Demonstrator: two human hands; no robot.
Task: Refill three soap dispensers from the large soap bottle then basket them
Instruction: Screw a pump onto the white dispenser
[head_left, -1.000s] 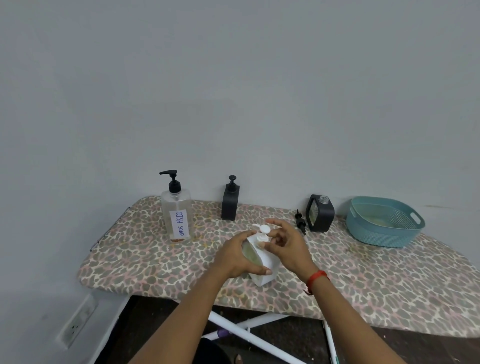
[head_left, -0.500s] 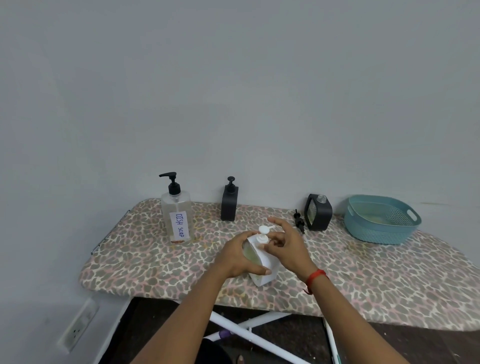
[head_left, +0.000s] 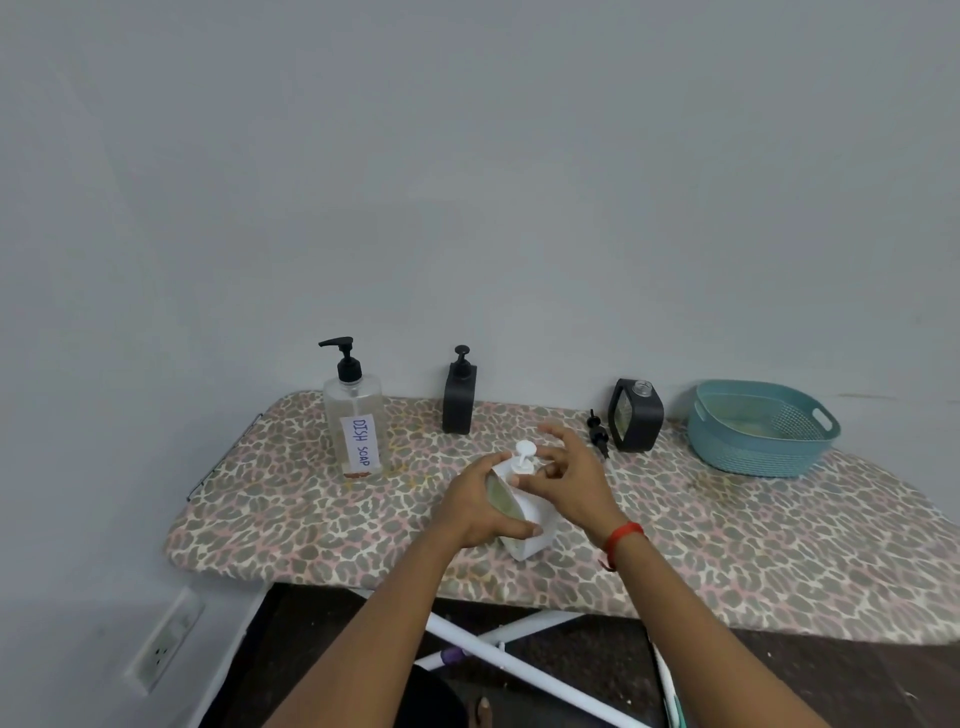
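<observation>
A white soap dispenser (head_left: 535, 535) stands on the board's near middle. My left hand (head_left: 475, 506) grips its body from the left. My right hand (head_left: 569, 475) pinches the white pump top (head_left: 523, 457) at the neck, other fingers spread. The large clear bottle (head_left: 356, 423) labelled DISH SOAP, with a black pump, stands at the back left. A black dispenser (head_left: 459, 397) with its pump on stands behind the middle. A second black dispenser (head_left: 638, 415) stands uncapped at the right, its black pump (head_left: 597, 434) lying beside it. The teal basket (head_left: 753, 452) sits at the far right.
Everything stands on a leopard-print ironing board (head_left: 311, 519) against a grey wall. White legs (head_left: 498, 644) cross under the board. A wall socket (head_left: 163, 642) sits low at the left.
My hands stay on the white dispenser; the right hand's fingers have shifted slightly around the pump top. The view has tilted a little.
</observation>
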